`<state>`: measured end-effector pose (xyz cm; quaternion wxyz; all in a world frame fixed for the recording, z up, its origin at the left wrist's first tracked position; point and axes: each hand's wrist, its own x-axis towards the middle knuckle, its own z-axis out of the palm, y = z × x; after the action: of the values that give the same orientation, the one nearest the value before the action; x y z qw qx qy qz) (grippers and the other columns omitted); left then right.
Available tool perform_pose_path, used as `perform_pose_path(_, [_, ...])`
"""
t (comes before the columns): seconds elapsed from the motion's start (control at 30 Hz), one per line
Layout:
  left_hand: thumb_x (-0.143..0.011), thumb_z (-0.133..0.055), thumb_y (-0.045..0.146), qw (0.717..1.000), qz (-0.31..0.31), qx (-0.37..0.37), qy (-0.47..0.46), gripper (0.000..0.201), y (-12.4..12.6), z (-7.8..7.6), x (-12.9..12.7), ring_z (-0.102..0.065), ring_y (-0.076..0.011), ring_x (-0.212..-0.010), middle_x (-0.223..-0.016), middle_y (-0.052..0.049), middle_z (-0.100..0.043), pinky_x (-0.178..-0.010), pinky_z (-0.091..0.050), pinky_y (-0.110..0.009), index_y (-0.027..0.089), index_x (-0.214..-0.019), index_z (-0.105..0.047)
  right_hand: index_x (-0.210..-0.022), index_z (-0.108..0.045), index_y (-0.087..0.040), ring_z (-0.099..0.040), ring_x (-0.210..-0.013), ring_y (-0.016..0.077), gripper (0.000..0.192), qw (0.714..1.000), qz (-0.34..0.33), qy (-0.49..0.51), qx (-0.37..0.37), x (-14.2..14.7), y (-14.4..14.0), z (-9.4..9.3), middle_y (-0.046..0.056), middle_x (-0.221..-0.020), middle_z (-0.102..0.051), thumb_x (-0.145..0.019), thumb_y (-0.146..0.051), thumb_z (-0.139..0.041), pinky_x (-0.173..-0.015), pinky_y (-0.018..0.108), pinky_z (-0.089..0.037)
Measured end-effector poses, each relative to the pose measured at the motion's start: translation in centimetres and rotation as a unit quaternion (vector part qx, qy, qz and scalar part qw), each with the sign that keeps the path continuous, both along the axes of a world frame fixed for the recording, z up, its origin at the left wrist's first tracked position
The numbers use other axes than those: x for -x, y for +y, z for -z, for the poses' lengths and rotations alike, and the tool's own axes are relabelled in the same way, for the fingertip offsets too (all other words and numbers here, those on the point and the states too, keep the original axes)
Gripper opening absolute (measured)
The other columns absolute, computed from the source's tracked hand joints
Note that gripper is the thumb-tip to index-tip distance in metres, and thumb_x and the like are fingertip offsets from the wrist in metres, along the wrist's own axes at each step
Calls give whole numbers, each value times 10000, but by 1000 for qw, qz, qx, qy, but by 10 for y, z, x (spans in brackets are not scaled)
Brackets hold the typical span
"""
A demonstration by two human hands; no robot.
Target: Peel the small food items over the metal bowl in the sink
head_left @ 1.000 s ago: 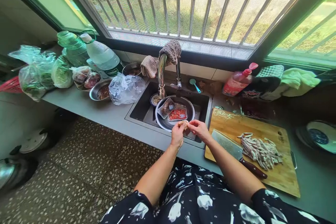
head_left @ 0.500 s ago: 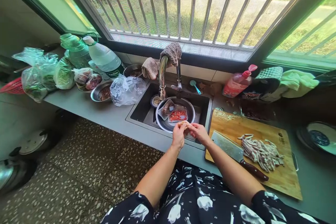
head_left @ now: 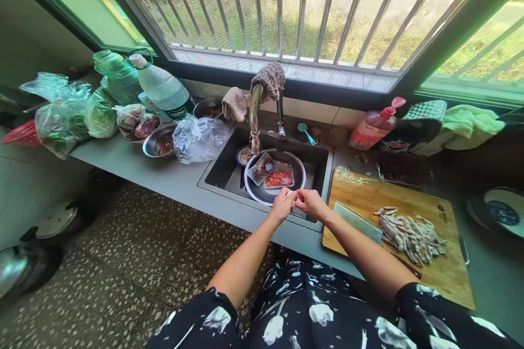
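My left hand [head_left: 282, 206] and my right hand [head_left: 311, 203] meet over the front rim of a metal bowl [head_left: 301, 172] in the sink. Their fingers are pinched together around a small pale piece, mostly hidden, whose kind I cannot make out. Inside the bowl lie a clear pack with dark contents [head_left: 261, 168] and a clear pack of chopped red pieces [head_left: 279, 178]. Right of my hands, a cleaver [head_left: 358, 222] lies flat on a wooden cutting board [head_left: 356, 191], beside a heap of pale sliced strips [head_left: 411, 237]. My right forearm passes above the board's near left corner.
A curved faucet [head_left: 254, 120] rises behind the bowl, draped with a mesh cloth [head_left: 268, 82]. Left on the counter are a crumpled plastic bag [head_left: 198, 139], a metal bowl of food [head_left: 151, 147] and a large water bottle [head_left: 161, 87]. A pink soap bottle [head_left: 371, 130] stands behind the board.
The fingertips have shifted slightly and less of the piece between them shows. My right forearm now covers more of the cleaver's handle. The view has moved a little.
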<state>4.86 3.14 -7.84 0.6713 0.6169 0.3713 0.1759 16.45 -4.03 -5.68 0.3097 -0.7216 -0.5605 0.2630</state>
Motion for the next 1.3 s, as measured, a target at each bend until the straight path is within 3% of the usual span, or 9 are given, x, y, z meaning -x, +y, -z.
perform_pose_path(0.13, [-708,-532,516,994,12,93,-57,365,-3,4,-3,-376,-56,-402,-520,67,-425,-375,-292,-160,182,-726,-386,-661,-560,-158,-424,-528,84,160,1000,-13,16,-11,1,1,2,-10,-584,-535,-692,-136,-405,-532,181,-304])
perform_pose_path(0.3, [-713,-529,515,988,-1,128,-86,374,-4,12,-6,-394,-55,-411,-547,51,-463,-345,-297,-147,175,-754,-377,-739,-598,-162,-480,-598,108,235,994,-2,107,2,-3,5,15,4,-639,-570,-709,-166,-365,-588,198,-352])
perform_pose_path(0.43, [-703,-534,517,986,-26,141,-89,388,1,14,-5,-400,-51,-407,-552,50,-468,-335,-295,-140,172,-763,-367,-876,-594,-158,-450,-511,99,292,962,0,263,74,-11,7,14,-21,-558,-519,-756,-274,-355,-513,191,-357])
perform_pose_path(0.53, [-707,-528,516,985,-11,149,-84,387,8,13,-1,-408,-54,-404,-538,52,-469,-333,-297,-141,172,-767,-360,-830,-586,-146,-428,-487,82,274,944,-46,312,97,-14,10,9,-25,-585,-521,-729,-371,-467,-477,181,-344])
perform_pose_path(0.8, [-695,-551,494,985,20,148,-83,376,13,17,4,-402,-51,-398,-523,64,-451,-335,-298,-142,173,-747,-361,-665,-582,-134,-426,-521,75,159,989,-38,137,35,-2,18,23,-17,-566,-532,-696,-190,-436,-510,175,-325])
perform_pose_path(0.9, [-688,-550,504,985,5,154,-80,385,13,20,4,-396,-51,-391,-519,63,-457,-329,-288,-140,175,-744,-359,-708,-588,-142,-437,-525,79,212,984,-38,170,46,-4,19,27,-11,-578,-537,-686,-150,-377,-514,178,-335])
perform_pose_path(1.07, [-671,-555,528,985,-29,159,-61,409,16,23,6,-378,-44,-377,-525,65,-453,-320,-279,-140,175,-738,-361,-916,-567,-153,-422,-476,70,287,941,-26,322,99,-13,19,18,-22,-616,-524,-737,-231,-357,-448,169,-329])
perform_pose_path(1.17, [-671,-563,521,983,-15,174,-61,409,17,18,6,-380,-43,-377,-525,68,-448,-325,-284,-140,175,-744,-358,-810,-577,-147,-424,-482,66,201,961,-44,258,87,-14,17,14,-32,-594,-511,-702,-294,-492,-442,161,-318])
perform_pose_path(1.3, [-672,-564,527,974,42,208,-79,419,16,7,5,-388,-44,-366,-525,67,-459,-325,-266,-137,180,-751,-343,-692,-548,-147,-373,-420,54,151,976,-52,187,101,-9,14,15,-51,-500,-458,-718,-258,-450,-408,158,-270])
